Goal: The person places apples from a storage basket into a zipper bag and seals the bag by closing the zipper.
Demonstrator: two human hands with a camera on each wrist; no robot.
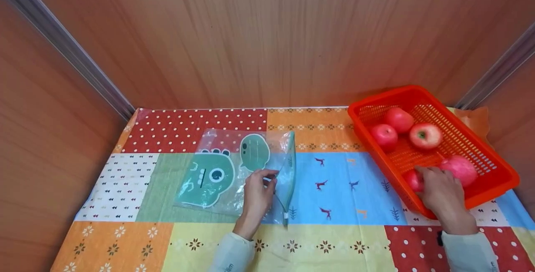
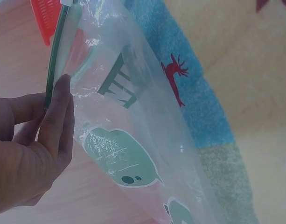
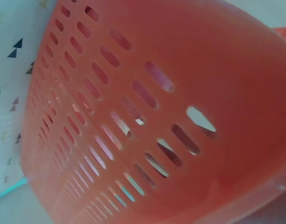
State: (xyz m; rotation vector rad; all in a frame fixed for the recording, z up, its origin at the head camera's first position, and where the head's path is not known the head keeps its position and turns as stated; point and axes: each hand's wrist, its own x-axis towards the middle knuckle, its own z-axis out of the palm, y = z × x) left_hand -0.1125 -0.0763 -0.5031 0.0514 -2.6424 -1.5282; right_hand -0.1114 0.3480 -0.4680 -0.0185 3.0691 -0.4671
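Note:
A clear plastic zip bag (image 1: 213, 180) printed with green cartoon dinosaurs lies flat on the patchwork cloth. My left hand (image 1: 259, 192) pinches the bag's edge by the green zip strip, and its mouth is slightly parted there. In the left wrist view, the thumb and fingers of that hand (image 2: 35, 144) grip the green strip (image 2: 54, 70). My right hand (image 1: 443, 197) reaches into the red basket (image 1: 382, 165), fingers curled over a red apple (image 1: 412, 181) that is partly hidden beneath it. Beside those fingers lies a larger pink-red fruit (image 1: 459, 169). The right wrist view shows mainly the basket's slotted wall (image 3: 226, 70).
Toward the basket's far end sit three more red apples (image 1: 425, 136). A white slider (image 1: 286, 215) is at the near end of the zip strip. Wooden panels (image 1: 267, 38) rise behind and at both sides of the cloth-covered table (image 1: 225, 247).

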